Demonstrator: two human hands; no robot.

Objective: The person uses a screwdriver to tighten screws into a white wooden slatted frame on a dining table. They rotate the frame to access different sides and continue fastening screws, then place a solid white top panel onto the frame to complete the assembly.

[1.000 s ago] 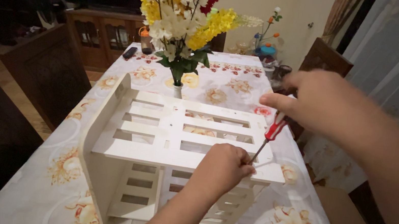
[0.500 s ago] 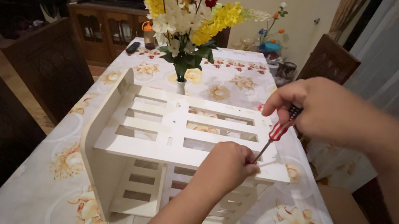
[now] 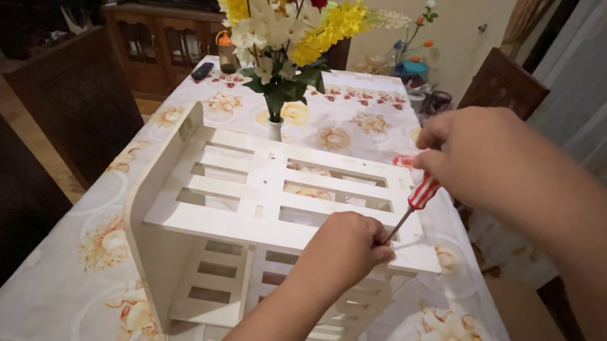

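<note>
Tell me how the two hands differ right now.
The right hand grips a red-and-white screwdriver from above, while the left hand is curled low at the tool's tip. The right hand is raised clear of the white slatted shelf; the left hand rests on its front slat. Both work at the same right-front spot.

Yellow and white flowers (image 3: 281, 11) stand in a vase at the table (image 3: 75, 242) centre, on its floral cloth. A dark remote (image 3: 202, 70) lies near the far left edge. Dark chairs (image 3: 75, 97) line the left side, a wooden cabinet (image 3: 156, 42) beyond the far end.
</note>
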